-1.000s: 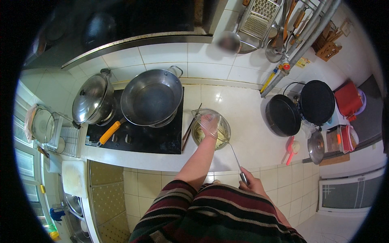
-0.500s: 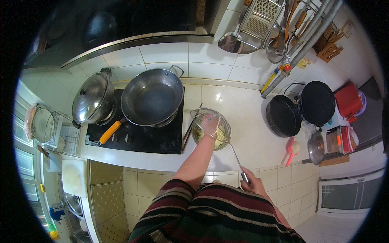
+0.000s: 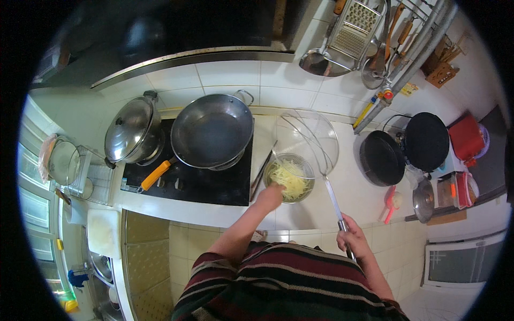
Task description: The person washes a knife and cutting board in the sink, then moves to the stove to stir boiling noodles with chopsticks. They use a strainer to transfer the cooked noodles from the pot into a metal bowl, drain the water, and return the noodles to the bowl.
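A metal bowl (image 3: 309,193) on the white counter holds pale yellow shreds (image 3: 292,182) that look like shredded potato. My left hand (image 3: 270,197) is closed at the bowl's near left rim, fingertips just over the edge; its grip is partly hidden. In my right hand (image 3: 353,238), wrapped round the handle near the counter's front edge, is a long-handled wire-mesh skimmer (image 3: 321,142). Its wide mesh head is raised above the counter, overlapping the bowl's far side in view, and nothing shows in it. A pair of dark chopsticks (image 3: 262,171) lies left of the bowl.
Left of the bowl, a wok (image 3: 211,134) with an orange handle and a lidded steel pot (image 3: 131,128) stand on the black cooktop (image 3: 214,187). To the right are a round black pan (image 3: 381,158), an opened black griddle (image 3: 426,140) and a pink scoop (image 3: 391,203).
My left hand has come out from under the skimmer, back to the bowl's near rim. The skimmer has risen and swung right and away, uncovering the shreds. The view has shifted slightly.
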### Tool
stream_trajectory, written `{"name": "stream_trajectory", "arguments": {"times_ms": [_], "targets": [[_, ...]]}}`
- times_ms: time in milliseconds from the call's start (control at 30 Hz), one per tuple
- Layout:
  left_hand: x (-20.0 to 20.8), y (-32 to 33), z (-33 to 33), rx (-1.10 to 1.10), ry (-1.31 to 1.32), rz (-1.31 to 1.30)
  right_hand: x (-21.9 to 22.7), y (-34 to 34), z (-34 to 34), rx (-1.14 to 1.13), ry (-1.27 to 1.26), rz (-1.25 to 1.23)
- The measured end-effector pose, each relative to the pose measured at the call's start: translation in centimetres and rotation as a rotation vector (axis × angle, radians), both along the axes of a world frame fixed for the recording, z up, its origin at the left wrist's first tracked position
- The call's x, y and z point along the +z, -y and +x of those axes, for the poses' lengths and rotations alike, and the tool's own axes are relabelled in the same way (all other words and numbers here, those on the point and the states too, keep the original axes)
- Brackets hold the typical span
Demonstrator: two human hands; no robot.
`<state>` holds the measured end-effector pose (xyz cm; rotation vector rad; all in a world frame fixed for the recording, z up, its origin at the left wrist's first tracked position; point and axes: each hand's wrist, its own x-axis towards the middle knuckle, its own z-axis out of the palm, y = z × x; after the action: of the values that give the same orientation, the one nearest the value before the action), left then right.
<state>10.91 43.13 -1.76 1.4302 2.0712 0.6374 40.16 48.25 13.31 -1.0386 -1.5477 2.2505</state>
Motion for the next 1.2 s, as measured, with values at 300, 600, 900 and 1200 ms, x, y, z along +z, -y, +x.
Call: {"name": "stream_trajectory", "arguments": {"times_ms": [300,600,900,1200], "targets": [[5.4,14.5,-2.3,-0.215,-0.044,-0.217,-0.4,-2.9,-21.6,0.44,-0.132,-0.28],[14.5,22.0,-6.0,0.201,0.239,0.056,-6.9,3.9,-32.8,0.208,-0.087,-0.453],[18.4,19.6,-9.3,0.04,0.255,0.325,-6.7,8.6,-36.5,0.422,-0.109,-0.367],[18.9,20.9,-11.6,0.102,0.087,0.626,-1.8,4.0,-33.7,0.48,0.1,0.182]]}}
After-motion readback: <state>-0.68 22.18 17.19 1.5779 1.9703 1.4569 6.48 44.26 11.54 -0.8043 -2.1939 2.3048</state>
